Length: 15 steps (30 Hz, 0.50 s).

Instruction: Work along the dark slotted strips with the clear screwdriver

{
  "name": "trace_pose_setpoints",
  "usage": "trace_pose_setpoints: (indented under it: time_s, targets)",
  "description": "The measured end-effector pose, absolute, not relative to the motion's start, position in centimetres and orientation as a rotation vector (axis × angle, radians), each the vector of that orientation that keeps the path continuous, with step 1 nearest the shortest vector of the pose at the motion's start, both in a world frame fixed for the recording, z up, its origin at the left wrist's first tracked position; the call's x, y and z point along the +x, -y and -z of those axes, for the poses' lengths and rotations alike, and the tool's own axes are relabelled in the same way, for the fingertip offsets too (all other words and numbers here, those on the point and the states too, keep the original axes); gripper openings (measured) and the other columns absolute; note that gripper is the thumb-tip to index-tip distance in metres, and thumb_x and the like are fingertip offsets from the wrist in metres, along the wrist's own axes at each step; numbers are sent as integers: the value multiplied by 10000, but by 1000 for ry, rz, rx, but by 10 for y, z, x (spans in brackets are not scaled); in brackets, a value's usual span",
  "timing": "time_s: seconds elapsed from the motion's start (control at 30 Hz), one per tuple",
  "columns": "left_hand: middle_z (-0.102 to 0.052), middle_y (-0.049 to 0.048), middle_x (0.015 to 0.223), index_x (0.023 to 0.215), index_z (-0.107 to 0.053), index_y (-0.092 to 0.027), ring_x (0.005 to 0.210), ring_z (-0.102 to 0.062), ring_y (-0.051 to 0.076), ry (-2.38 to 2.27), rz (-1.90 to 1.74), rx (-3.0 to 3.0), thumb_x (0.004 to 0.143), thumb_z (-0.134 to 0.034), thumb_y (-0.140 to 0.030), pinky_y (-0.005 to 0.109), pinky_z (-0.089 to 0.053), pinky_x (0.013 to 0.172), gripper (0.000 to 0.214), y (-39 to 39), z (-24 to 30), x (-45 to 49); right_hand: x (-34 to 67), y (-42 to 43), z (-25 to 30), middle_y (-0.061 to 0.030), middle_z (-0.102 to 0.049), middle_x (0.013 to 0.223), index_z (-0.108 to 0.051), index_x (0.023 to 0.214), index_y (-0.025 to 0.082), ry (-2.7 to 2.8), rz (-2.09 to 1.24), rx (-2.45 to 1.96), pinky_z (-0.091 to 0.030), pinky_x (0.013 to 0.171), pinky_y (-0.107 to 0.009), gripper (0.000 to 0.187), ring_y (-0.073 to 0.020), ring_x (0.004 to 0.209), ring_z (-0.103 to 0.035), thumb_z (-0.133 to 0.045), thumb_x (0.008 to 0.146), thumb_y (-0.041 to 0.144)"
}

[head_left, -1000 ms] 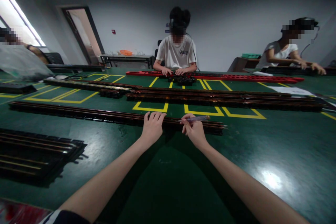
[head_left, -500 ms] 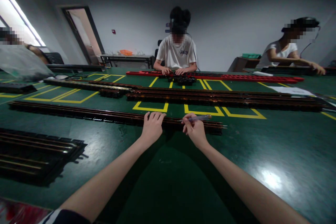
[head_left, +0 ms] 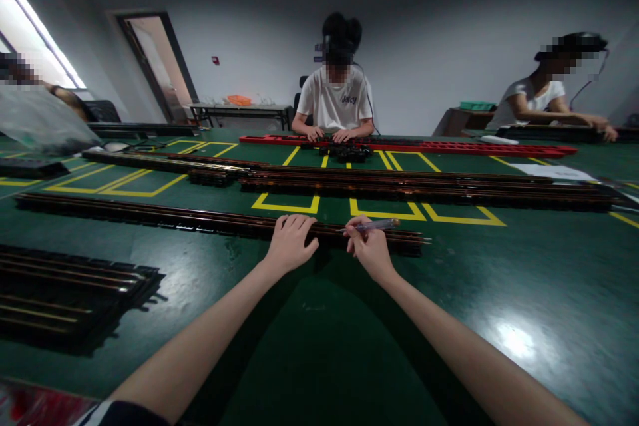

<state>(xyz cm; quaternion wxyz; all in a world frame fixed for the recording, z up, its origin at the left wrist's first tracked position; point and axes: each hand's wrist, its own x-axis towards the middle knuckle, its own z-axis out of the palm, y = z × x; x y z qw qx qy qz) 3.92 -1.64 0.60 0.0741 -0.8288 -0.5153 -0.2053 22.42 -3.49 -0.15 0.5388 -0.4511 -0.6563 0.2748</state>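
Note:
A long dark strip (head_left: pixel 150 218) with copper-coloured rods along it lies across the green table (head_left: pixel 319 346) before me. My left hand (head_left: pixel 292 243) rests over its near edge, fingers laid across the top and the thumb spread away to the right. Just right of it, my right hand (head_left: pixel 369 249) is closed in a pen-like grip round a small screwdriver (head_left: pixel 377 225) with a translucent handle. The thin tip points left at the strip's top; whether it touches cannot be made out. Bare rod ends (head_left: pixel 425 240) poke out at the strip's right end.
More rod-filled dark strips (head_left: pixel 424 190) lie beyond, over yellow tape outlines (head_left: pixel 389 210). Another dark stack (head_left: pixel 60 293) is at near left. Across the table a person (head_left: pixel 335 100) works at a red rail (head_left: pixel 474 147). People sit at both sides; a plastic bag (head_left: pixel 44 120) stands at left.
My left thumb has come out from beside the strip and now spreads to the right. My right hand and the screwdriver have barely moved.

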Motion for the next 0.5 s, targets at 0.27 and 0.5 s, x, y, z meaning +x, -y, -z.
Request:
trace_pose_setpoints:
  time_s: [0.27, 0.5]
  targets:
    - [-637, 101, 1076, 1097, -579, -164, 1013, -545, 268, 1521, 558, -2399, 863, -440, -491, 437, -351, 931, 426, 14, -3, 40, 223, 36, -1, -6, -579, 647, -491, 766, 202, 1552, -636, -1077, -400, 347, -218, 246, -114, 422, -534, -479, 864, 427]
    - [-643, 88, 1064, 1080, -582, -189, 998, -550, 264, 1538, 552, -2364, 874, -441, -475, 440, -350, 926, 380, 13, -1, 42, 223, 35, 0, -6, -583, 647, -493, 771, 200, 1538, -634, -1072, -401, 342, -214, 247, -113, 423, -542, -483, 862, 429]
